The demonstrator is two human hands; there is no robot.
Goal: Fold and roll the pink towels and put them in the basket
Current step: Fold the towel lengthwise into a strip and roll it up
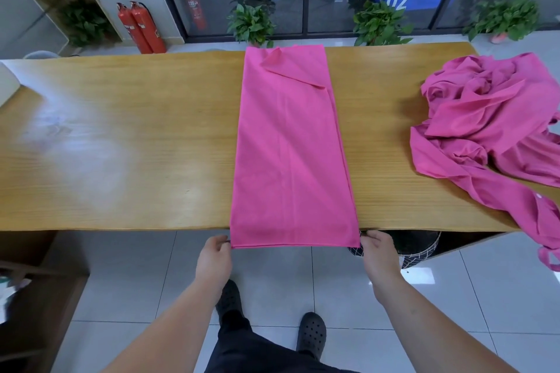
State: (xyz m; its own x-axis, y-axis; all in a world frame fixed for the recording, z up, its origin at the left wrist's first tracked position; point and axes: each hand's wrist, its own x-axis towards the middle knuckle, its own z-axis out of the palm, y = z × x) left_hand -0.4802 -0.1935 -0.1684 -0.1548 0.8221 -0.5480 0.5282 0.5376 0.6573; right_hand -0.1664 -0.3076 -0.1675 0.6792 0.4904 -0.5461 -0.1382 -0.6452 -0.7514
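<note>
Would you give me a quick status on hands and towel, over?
Left hand and right hand pinch towel by near corners. Folded long, flat on table, not rolled. Pile at right, clear of it.

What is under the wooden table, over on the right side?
A dark basket with a white criss-cross pattern stands under the table, near the right hand. The tabletop hides its top, so its contents cannot be seen.

Pink towel (291, 154); tan wood-grain table (136, 136); red extinguishers (142, 27)
</note>
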